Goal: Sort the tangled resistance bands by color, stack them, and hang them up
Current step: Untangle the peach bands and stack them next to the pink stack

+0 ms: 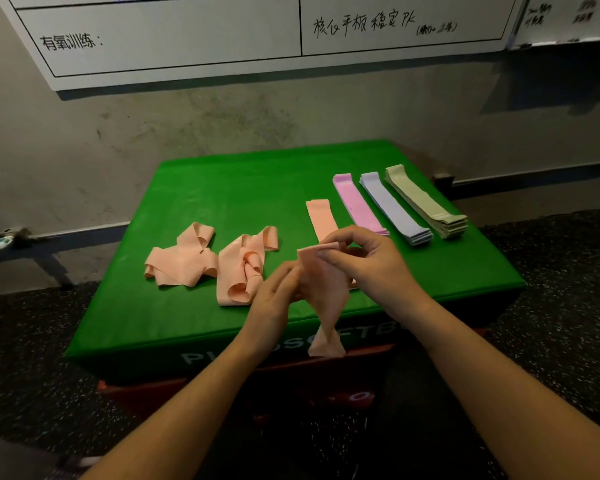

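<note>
Both hands hold one twisted peach band (326,299) above the front edge of the green box (222,202); its lower end hangs down past the box front. My left hand (278,292) pinches its left side, my right hand (364,261) grips its top right corner. Two tangled peach band heaps lie on the box: one (181,261) at the left, another (243,268) just left of my left hand. A flat peach band (321,218) lies behind my hands. To its right sit neat stacks of pink (359,204), lilac (394,207) and sage-green (425,200) bands.
The green box stands on a red box (146,393) on dark speckled floor (28,358). A grey wall behind carries a whiteboard (174,39) with handwriting. A metal bracket (14,237) sits low on the wall at the left.
</note>
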{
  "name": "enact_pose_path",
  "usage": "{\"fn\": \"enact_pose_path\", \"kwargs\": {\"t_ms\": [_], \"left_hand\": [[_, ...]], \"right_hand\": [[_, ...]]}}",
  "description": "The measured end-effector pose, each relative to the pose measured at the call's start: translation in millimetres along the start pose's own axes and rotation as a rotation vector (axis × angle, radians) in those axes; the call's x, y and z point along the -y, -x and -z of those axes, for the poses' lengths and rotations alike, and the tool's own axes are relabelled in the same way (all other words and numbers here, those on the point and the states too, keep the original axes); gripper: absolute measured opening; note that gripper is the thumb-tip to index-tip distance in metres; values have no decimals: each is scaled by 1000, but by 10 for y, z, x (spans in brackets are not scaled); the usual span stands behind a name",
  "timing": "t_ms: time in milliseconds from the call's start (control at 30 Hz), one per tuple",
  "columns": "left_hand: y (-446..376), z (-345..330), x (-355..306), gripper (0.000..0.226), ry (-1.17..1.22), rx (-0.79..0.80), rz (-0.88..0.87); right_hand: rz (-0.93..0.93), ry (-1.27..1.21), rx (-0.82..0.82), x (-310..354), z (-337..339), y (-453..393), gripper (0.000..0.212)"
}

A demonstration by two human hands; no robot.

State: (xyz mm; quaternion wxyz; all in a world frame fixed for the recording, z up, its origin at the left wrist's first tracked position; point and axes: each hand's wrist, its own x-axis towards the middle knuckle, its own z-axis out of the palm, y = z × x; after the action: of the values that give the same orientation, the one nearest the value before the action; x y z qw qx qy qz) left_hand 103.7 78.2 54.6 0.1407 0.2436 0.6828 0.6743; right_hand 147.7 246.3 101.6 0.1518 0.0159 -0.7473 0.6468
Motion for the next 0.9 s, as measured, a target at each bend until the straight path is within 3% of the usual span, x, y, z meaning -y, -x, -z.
{"fn": "enact_pose_path", "kwargs": {"t_ms": [100, 333, 433, 600, 700, 900], "left_hand": [[42, -92, -9, 21, 4, 2, -20], [-8, -209, 12, 21, 7, -23, 35], [-53, -197, 19, 20, 75, -70, 108], [-187, -151, -69, 19, 338, -185, 237], [-288, -106, -111, 18, 360, -284, 267], [-396, 51, -100, 20, 218, -439, 210]], "right_hand": [[-44, -44, 13, -4, -2, -11, 4], [-55, -30, -26, -135, 11, -52, 8], [-102, 78, 0, -248, 27, -27, 21], [-274, -24, 214, -484, 83, 111, 57], [-311, -26, 250, -581, 90, 177, 50], [-266, 24, 134, -697, 144, 212, 7]]}}
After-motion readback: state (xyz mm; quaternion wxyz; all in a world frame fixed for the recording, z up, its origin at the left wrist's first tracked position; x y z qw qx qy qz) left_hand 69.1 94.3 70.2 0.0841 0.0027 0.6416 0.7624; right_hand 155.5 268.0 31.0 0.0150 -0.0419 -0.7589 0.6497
